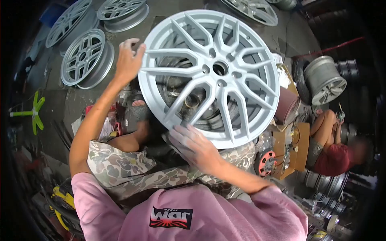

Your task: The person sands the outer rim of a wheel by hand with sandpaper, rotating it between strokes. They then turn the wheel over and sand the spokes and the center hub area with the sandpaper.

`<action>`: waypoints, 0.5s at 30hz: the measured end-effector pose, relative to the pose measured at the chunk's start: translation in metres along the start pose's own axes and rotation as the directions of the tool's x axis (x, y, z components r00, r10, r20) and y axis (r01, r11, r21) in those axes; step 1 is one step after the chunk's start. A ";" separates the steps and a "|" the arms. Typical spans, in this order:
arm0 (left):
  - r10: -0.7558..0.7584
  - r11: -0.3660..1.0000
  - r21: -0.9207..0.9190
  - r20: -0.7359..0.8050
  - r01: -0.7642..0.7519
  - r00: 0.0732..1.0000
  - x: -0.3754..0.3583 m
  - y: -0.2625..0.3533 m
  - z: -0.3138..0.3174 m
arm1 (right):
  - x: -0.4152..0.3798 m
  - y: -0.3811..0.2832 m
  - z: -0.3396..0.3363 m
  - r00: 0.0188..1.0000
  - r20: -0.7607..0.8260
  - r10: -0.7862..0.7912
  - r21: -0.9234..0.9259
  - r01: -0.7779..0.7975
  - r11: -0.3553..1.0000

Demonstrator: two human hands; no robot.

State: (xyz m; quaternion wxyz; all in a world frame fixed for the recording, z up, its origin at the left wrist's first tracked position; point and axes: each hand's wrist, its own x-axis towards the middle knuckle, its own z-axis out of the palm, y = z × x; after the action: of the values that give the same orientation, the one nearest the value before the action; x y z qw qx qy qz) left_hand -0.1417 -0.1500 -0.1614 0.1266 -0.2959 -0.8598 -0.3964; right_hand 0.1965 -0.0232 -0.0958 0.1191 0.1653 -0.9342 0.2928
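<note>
A large pale grey multi-spoke wheel (220,92) is tilted up in front of me, its face towards the camera. At its upper left edge, my left hand (130,62) grips the outer lip with the fingers bent. My right hand (195,148) lies against the lower left part of the rim, its fingers close together and slightly blurred. A dark edge shows beside those fingertips, too unclear to name. My legs in camouflage shorts (120,164) are below the wheel.
Other wheels (83,57) lie at the upper left, near a green star-shaped stand (36,113). On the right are a silver wheel (325,78), a cardboard box (300,146), a red-and-black reel (265,162) and a seated person in a red shirt (333,160).
</note>
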 end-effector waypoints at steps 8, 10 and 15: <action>-0.256 0.826 -0.233 0.656 0.513 0.710 -0.038 -0.011 -0.040 | 0.010 -0.019 0.003 0.997 -0.001 0.077 -0.015 -0.077 0.997; -0.338 0.716 -0.244 0.700 0.655 0.630 -0.059 0.011 -0.057 | -0.040 -0.021 -0.006 0.985 -0.103 0.138 0.060 -0.133 0.989; -0.262 0.526 -0.224 0.875 0.820 0.407 -0.104 0.010 -0.077 | -0.125 -0.001 -0.087 0.940 -0.117 0.321 -0.407 -0.340 0.848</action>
State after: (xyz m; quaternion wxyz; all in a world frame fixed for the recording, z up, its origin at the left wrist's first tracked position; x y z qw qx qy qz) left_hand -0.0547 -0.2456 -0.1515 -0.4988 -0.1319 -0.6844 -0.5152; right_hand 0.3227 0.0569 -0.0661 0.1205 -0.0342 -0.9867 0.1038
